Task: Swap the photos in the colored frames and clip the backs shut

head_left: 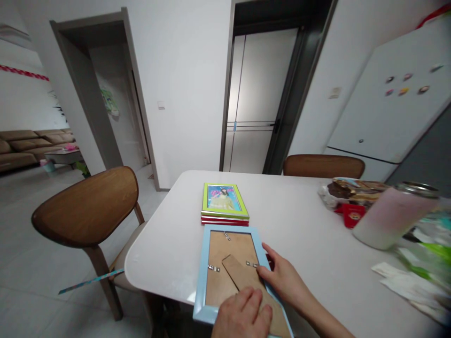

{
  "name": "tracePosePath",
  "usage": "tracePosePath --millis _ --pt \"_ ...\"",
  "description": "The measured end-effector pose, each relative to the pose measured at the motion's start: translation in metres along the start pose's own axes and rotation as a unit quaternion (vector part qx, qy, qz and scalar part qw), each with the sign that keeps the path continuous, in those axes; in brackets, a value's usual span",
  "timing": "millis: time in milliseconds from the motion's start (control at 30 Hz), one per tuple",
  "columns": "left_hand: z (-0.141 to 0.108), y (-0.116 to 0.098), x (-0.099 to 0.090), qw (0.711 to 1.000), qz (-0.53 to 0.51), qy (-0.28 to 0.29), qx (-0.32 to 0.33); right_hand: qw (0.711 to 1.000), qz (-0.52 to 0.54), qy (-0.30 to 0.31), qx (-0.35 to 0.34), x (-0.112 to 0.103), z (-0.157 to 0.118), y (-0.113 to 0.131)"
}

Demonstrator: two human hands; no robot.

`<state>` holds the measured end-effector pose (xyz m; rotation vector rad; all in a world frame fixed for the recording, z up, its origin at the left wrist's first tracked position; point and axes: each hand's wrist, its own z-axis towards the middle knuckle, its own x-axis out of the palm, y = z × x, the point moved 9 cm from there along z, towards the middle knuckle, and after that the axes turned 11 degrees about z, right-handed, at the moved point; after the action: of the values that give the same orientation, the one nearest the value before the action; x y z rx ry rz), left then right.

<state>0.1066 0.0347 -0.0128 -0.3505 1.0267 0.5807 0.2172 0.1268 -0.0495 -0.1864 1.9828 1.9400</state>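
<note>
A light blue picture frame (202,281) lies face down and tilted over the near table edge. Its brown backing board (220,251), folded-in stand (236,272) and small metal clips show. My left hand (243,314) reaches across the lower edge, its bent fingers pressed on the backing and stand; its thumb is hidden. On the right side, my right hand (280,272) grips the frame, with the thumb near a metal clip (251,264) and the other fingers round the outer edge. Just beyond is a stack of frames, a lime green one (225,213) with a picture on top of red ones (225,220).
A pink and white tumbler (391,216), a red packet (353,215), a plastic-wrapped food pack (352,190) and crumpled tissue (408,286) are on the right of the white table (162,249). Wooden chairs (88,206) stand at the left and far side.
</note>
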Motion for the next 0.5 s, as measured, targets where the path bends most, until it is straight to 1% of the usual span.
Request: tracePosePath --millis 33,100,167,200,233,267,300,367,400,433,500 --pt "0.001 0.002 0.003 1.0 0.004 0.007 -0.008 0.998 -0.064 -0.009 -0.023 0.001 0.002 0.001" --pt "0.0 0.004 0.008 0.999 -0.011 0.035 -0.01 0.984 -0.164 -0.006 -0.07 0.006 0.002 0.006" --pt "-0.002 0.009 0.012 0.996 -0.052 0.068 -0.001 0.969 -0.223 0.006 -0.105 0.011 -0.001 0.011" --pt "-0.005 0.016 0.012 0.994 -0.072 0.08 -0.009 0.964 -0.241 0.01 -0.116 0.013 -0.002 0.014" --pt "-0.007 0.028 0.011 0.992 -0.084 0.086 -0.033 0.959 -0.254 0.014 -0.124 0.015 -0.004 0.016" --pt "-0.01 0.044 0.008 0.99 -0.084 0.084 -0.078 0.956 -0.264 0.018 -0.13 0.016 -0.005 0.017" --pt "-0.015 0.064 0.006 0.985 -0.075 0.078 -0.135 0.952 -0.272 0.022 -0.134 0.018 -0.005 0.019" --pt "-0.027 0.104 0.003 0.964 -0.057 0.066 -0.251 0.947 -0.288 0.028 -0.136 0.021 -0.004 0.02" --pt "-0.033 0.118 0.004 0.953 -0.06 0.062 -0.29 0.945 -0.296 0.029 -0.134 0.023 -0.003 0.02" --pt "-0.037 0.128 0.006 0.946 -0.071 0.061 -0.312 0.943 -0.303 0.028 -0.132 0.024 -0.002 0.02" --pt "-0.042 0.137 0.011 0.938 -0.105 0.058 -0.326 0.939 -0.317 0.025 -0.132 0.024 0.001 0.022"
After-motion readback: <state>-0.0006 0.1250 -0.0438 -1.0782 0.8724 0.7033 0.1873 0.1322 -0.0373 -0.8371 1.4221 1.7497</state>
